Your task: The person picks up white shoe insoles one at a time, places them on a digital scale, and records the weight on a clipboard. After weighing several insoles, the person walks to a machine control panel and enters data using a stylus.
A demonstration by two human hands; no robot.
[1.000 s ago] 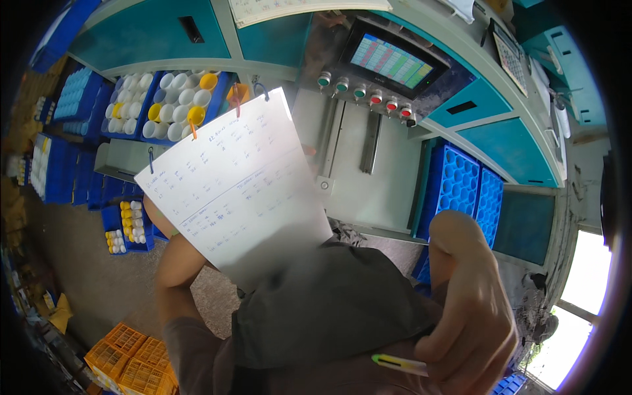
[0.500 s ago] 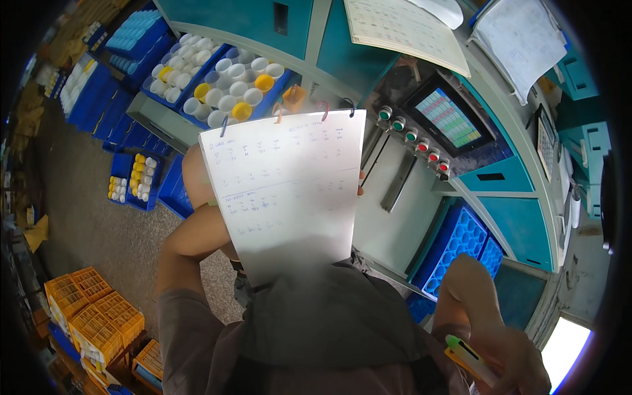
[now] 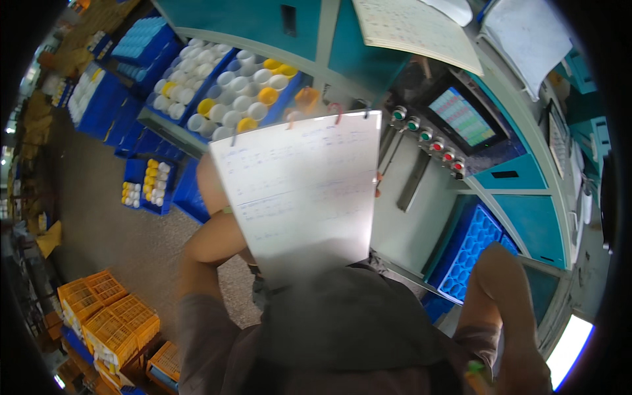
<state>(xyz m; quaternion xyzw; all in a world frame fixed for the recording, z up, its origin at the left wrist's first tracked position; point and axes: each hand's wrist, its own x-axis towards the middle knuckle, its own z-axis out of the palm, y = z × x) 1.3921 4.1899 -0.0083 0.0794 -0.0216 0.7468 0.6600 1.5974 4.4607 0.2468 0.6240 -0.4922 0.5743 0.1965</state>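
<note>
A ring-bound notebook with a white page of blue handwriting lies face up before me, loops along its far edge. My left forearm runs in from the lower left and passes beneath it. Most of my left hand is hidden; only the fingertips show, curled at the notebook's right edge. At the lower right my right arm is bent sharply, elbow forward. My right hand, blurred and partly cut off by the lower edge, is closed on a green-and-yellow pen, apart from the notebook.
Blue crates of white and yellow cups stand at the far left. A control panel with buttons and a screen is at the right, above a blue tray of round pockets. Orange crates are stacked at the lower left.
The whole scene has shifted slightly to the right in the picture. My right hand and the pen sit lower, more cut off by the lower edge. The notebook remains held.
</note>
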